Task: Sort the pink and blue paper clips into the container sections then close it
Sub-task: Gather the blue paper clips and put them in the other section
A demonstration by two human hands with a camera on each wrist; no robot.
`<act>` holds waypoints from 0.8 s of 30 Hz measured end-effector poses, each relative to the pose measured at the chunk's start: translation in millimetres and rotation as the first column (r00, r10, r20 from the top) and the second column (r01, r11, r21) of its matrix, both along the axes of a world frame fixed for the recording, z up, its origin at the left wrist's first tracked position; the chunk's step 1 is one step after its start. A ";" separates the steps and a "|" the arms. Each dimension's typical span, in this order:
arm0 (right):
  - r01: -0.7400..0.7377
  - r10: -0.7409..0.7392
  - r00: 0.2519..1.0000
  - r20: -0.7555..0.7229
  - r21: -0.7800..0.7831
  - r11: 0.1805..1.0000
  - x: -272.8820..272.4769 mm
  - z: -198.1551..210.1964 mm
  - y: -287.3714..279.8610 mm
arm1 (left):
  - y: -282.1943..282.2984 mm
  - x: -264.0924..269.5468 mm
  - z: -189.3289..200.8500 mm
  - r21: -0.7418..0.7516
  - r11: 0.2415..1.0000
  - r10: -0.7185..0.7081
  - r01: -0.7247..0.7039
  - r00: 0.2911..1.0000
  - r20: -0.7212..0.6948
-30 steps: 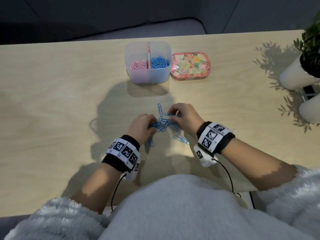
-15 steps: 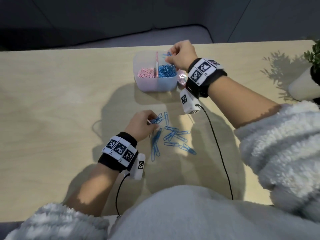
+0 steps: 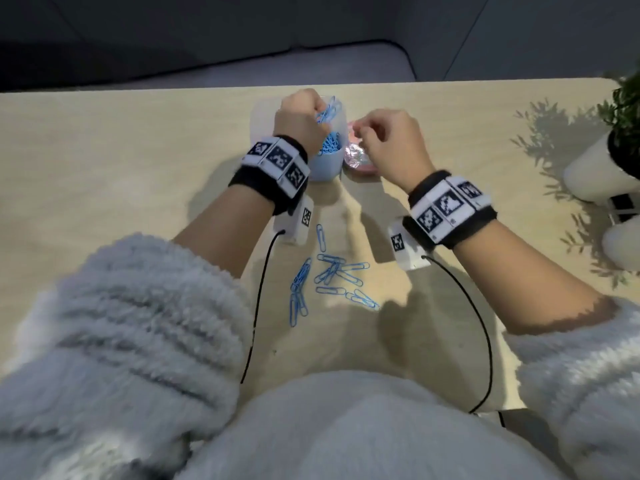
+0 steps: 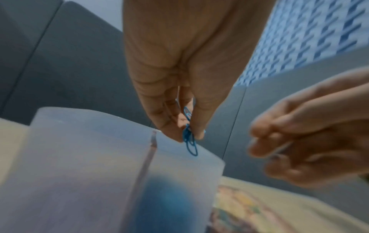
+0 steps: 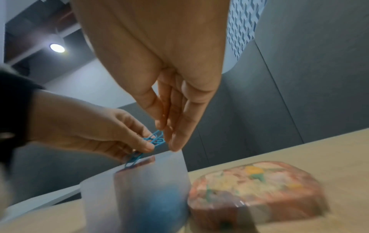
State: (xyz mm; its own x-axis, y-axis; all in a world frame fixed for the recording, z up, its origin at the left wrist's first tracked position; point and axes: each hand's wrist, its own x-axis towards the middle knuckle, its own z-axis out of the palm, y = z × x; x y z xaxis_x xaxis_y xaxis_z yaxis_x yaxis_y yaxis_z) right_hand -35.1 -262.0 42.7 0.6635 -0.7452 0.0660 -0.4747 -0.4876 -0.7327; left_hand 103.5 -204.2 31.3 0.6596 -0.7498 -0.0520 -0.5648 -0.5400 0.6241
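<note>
My left hand (image 3: 299, 121) pinches a bunch of blue paper clips (image 3: 327, 110) directly above the container's blue section (image 3: 329, 147), while my right hand (image 3: 391, 143), fingers loosely curled, holds nothing I can make out.

Wooden table (image 3: 104, 202) with container (image 3: 327, 168), floral lid (image 5: 255, 186), loose blue clips (image 3: 332, 275), pots (image 3: 595, 174).

A light wooden table (image 3: 104, 174) carries two white plant pots (image 3: 595, 174) at its far right edge, one behind the other; green foliage (image 3: 627, 109) rises from the rear pot and casts leaf shadows on the tabletop. Behind the table are dark grey wall panels (image 3: 242, 26). A ceiling lamp (image 5: 57, 48) is lit overhead.
</note>
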 end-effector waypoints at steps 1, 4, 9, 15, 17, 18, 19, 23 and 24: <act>-0.021 0.021 1.000 -0.005 0.005 1.000 -10.8 -4.3 4.8 | -7.9 1.9 -1.3 0.086 0.996 -0.027 0.023 0.999 0.037; -0.106 0.118 0.988 -0.101 0.117 0.987 -42.6 -25.0 19.2 | -17.1 0.0 -4.5 0.297 0.946 -0.173 0.132 0.978 0.114; -0.254 0.316 0.890 -0.329 0.217 0.943 -89.9 -52.8 49.4 | 28.6 -17.0 -3.9 0.042 0.970 -0.244 0.241 0.936 0.254; -0.359 0.444 0.767 -0.464 0.264 0.895 -128.8 -83.9 77.5 | 121.9 -39.7 -56.2 0.230 0.807 -0.572 0.544 0.816 0.079; -0.352 0.423 0.803 -0.421 0.237 0.905 -129.1 -87.3 83.3 | 143.9 -46.9 -72.0 0.310 0.746 -0.626 0.589 0.779 0.028; -0.334 0.401 0.825 -0.398 0.230 0.914 -126.3 -88.1 86.4 | 152.3 -50.6 -78.7 0.344 0.722 -0.652 0.600 0.757 0.049; -0.311 0.372 0.850 -0.372 0.214 0.926 -121.8 -89.7 89.1 | 159.7 -54.4 -83.9 0.375 0.702 -0.674 0.605 0.734 0.078; -0.303 0.338 0.886 -0.319 0.155 0.940 -94.9 -95.1 103.9 | 178.6 -75.4 -88.4 0.392 0.705 -0.673 0.590 0.731 0.112; -0.321 0.357 0.872 -0.334 0.160 0.933 -89.2 -95.1 105.8 | 183.1 -80.1 -88.0 0.381 0.713 -0.668 0.588 0.735 0.115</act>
State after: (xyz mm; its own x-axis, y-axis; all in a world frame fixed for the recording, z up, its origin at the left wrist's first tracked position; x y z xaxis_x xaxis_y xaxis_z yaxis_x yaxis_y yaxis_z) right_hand -124.3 -156.2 -52.4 0.8422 -0.4608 -0.2798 -0.5281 -0.6010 -0.5999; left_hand 23.5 -21.1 -56.7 0.0611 -0.9644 -0.2572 -0.9430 -0.1402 0.3018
